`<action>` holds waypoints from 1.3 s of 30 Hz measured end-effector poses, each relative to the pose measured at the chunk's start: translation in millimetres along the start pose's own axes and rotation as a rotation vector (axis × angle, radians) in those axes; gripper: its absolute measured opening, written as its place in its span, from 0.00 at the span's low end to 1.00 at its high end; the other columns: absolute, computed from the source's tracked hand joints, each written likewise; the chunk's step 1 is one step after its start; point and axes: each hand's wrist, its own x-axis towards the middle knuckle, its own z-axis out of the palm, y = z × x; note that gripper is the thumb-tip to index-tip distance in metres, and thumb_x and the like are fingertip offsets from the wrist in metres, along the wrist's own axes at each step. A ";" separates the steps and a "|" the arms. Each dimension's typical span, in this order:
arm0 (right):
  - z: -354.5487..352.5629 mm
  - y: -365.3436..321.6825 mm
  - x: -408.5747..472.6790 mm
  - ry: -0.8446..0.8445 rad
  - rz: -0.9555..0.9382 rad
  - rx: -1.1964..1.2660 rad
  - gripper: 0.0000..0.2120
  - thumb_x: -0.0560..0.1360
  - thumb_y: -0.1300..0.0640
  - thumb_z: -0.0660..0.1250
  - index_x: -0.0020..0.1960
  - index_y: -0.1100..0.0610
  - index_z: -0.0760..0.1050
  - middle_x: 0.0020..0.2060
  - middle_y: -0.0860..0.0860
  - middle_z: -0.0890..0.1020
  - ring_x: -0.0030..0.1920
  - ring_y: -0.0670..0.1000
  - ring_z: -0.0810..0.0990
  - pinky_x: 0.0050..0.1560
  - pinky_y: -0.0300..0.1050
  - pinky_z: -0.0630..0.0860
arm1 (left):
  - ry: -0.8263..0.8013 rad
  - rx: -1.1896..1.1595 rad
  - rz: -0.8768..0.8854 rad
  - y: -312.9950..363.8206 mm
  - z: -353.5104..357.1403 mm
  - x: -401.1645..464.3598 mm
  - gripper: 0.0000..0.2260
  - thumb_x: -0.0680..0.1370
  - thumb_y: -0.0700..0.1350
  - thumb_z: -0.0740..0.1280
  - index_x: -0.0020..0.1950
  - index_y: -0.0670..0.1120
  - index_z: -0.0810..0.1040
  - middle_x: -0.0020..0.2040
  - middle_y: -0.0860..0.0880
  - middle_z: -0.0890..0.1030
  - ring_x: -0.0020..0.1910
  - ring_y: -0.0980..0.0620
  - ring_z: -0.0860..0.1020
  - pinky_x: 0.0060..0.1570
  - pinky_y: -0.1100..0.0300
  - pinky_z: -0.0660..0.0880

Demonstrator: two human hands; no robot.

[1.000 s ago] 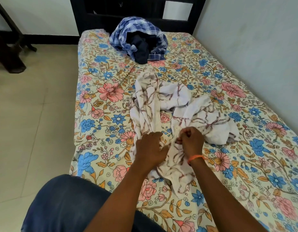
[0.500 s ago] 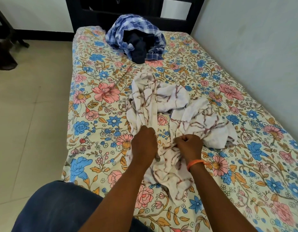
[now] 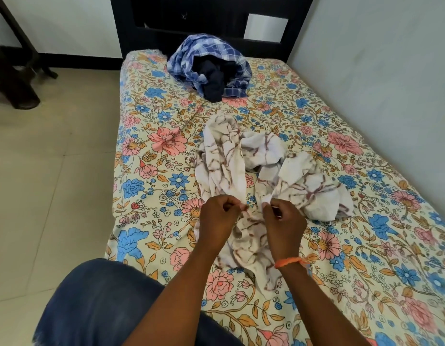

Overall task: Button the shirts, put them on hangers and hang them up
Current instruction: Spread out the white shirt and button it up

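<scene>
Bare bedsheet [image 3: 151, 221] left of white shirt [image 3: 241, 166]; checked shirt heap [image 3: 206, 58] blocks headboard end; wall [image 3: 378, 71] hems right.

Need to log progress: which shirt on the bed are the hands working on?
The white shirt with brown streaks, nearest the person. The blue checked shirt lies untouched by the headboard.

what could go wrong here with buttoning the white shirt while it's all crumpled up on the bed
The white shirt lies bunched and twisted, so the edges that the left hand and right hand pinch may be mismatched, and it could end up buttoned crooked. Its pale print also blends into the busy floral bedsheet, so a button or hole may be easy to miss.
</scene>
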 end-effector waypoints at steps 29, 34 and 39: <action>12.4 -3.2 -38.5 -0.101 0.271 0.339 0.02 0.73 0.61 0.74 0.44 0.55 0.84 0.36 0.50 0.85 0.39 0.52 0.84 0.42 0.47 0.81 | -0.110 -0.073 -0.052 -6.2 15.3 -10.6 0.08 0.80 0.40 0.64 0.44 0.43 0.80 0.39 0.48 0.83 0.35 0.58 0.79 0.34 0.72 0.70; 10.4 -6.5 -37.4 -0.110 0.379 0.493 0.07 0.75 0.66 0.69 0.42 0.60 0.84 0.35 0.60 0.83 0.36 0.53 0.80 0.42 0.49 0.79 | -0.098 -0.098 -0.060 -2.8 13.8 -11.8 0.07 0.80 0.39 0.65 0.44 0.44 0.81 0.36 0.51 0.81 0.30 0.63 0.76 0.34 0.70 0.71; -1.8 -7.7 -23.8 -0.242 0.428 0.546 0.02 0.71 0.67 0.74 0.42 0.62 0.85 0.34 0.60 0.85 0.34 0.54 0.82 0.39 0.47 0.81 | -0.115 -0.157 -0.088 -1.2 7.8 -11.8 0.06 0.78 0.39 0.68 0.43 0.47 0.83 0.36 0.52 0.82 0.33 0.59 0.77 0.39 0.63 0.75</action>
